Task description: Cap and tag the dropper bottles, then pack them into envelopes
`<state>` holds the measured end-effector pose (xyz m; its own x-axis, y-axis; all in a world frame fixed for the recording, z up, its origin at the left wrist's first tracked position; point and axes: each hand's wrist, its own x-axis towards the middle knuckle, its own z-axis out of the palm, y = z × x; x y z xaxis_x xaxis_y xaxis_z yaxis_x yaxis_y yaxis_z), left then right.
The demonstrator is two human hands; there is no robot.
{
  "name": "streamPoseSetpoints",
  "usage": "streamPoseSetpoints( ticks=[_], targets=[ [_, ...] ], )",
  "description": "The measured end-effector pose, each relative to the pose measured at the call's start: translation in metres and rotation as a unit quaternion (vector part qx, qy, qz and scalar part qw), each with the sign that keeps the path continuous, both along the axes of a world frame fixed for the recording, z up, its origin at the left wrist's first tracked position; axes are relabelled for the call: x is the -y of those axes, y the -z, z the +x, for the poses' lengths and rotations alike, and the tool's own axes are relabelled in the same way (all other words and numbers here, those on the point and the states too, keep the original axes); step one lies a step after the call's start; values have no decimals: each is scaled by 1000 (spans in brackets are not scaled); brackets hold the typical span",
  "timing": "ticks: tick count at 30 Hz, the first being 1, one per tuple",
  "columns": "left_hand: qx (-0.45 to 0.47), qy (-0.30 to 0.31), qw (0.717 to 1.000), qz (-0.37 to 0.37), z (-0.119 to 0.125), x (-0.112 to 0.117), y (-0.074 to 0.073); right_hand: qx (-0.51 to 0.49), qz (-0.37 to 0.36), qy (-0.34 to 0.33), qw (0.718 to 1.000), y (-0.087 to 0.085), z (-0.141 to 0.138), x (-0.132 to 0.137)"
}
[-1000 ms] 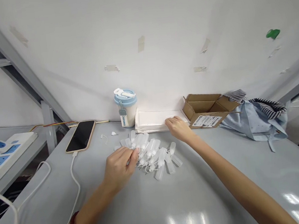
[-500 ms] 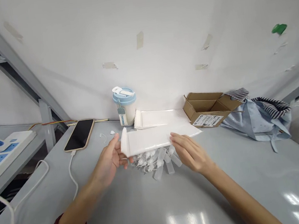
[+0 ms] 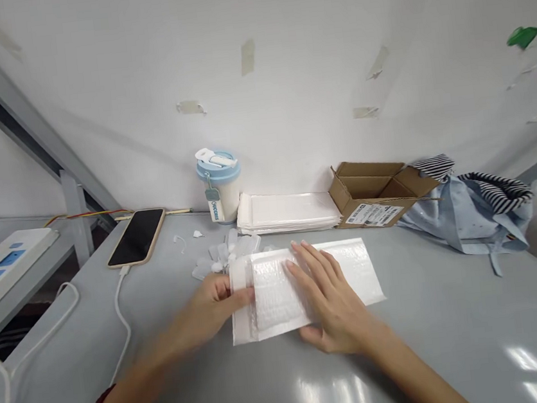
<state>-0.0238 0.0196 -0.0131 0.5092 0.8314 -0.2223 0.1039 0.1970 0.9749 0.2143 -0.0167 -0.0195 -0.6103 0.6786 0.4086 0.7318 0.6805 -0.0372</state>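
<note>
A white bubble mailer [image 3: 279, 297] lies crosswise in front of me, its flap end towards the left. My left hand [image 3: 224, 300] is closed on that flap end, thumb on top and the other fingers partly hidden behind it. My right hand [image 3: 330, 298] lies on the mailer's upper face with its fingers stretched out and the thumb by the near edge. Behind the mailer is a pile of small translucent white plastic pieces [image 3: 223, 252], partly covered by it. A stack of white mailers [image 3: 292, 212] sits farther back against the wall.
A lidded cup [image 3: 223, 190] stands beside the stack. An open cardboard box [image 3: 377, 195] and a light blue cloth bag [image 3: 459, 218] are at the back right. At left lie a phone [image 3: 137, 238] with its white cable [image 3: 121, 318] and a power strip [image 3: 6, 263].
The mailer has come nearer and turned its bubbled face up. My left hand now pinches its flap end, and my right hand has moved onto its face. More of the mailer stack shows.
</note>
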Motion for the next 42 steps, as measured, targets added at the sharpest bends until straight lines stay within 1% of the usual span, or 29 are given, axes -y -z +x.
streamPoseSetpoints(
  ticks=[2, 4, 8, 12, 14, 16, 18, 20, 23, 25, 27, 31, 35, 38, 42],
  targets=[
    [-32, 22, 999, 23, 4, 4, 4, 3, -28, -1, 1000, -1, -3, 5],
    [-57, 28, 997, 38, 10, 8, 7, -2, -52, -5, 999, 0, -5, 9],
    [-95, 3, 994, 60, 21, 16, 12, -25, -72, -13, 997, 1, -1, 8],
    [-101, -9, 993, 55, 21, 16, 7, -81, -53, 7, 995, 0, 20, -2],
    [-112, -44, 989, 89, 18, 13, 5, -116, -39, 43, 992, -2, 35, -9],
    [-153, -101, 969, 166, 14, 9, 7, -132, -39, 95, 986, -4, 47, -13],
    [-211, -135, 935, 249, 12, 6, 14, -129, -45, 130, 982, -5, 55, -16],
    [-261, -131, 903, 315, 11, 4, 23, -116, -53, 137, 982, -5, 56, -17],
    [-302, -103, 865, 387, 13, 3, 36, -94, -64, 127, 985, -4, 52, -15],
    [-320, -94, 845, 419, 14, 4, 40, -86, -73, 123, 986, -3, 49, -14],
    [-337, -91, 833, 430, 15, 5, 40, -80, -81, 119, 986, -2, 46, -13],
    [-364, -86, 830, 414, 17, 8, 37, -68, -87, 111, 988, 0, 43, -13],
    [-375, -89, 829, 406, 20, 12, 38, -65, -88, 112, 988, 1, 41, -12],
    [-358, -85, 832, 414, 21, 13, 39, -63, -85, 107, 989, 1, 40, -12],
    [-333, -85, 840, 419, 20, 11, 35, -60, -81, 102, 990, 1, 40, -12]
  ],
)
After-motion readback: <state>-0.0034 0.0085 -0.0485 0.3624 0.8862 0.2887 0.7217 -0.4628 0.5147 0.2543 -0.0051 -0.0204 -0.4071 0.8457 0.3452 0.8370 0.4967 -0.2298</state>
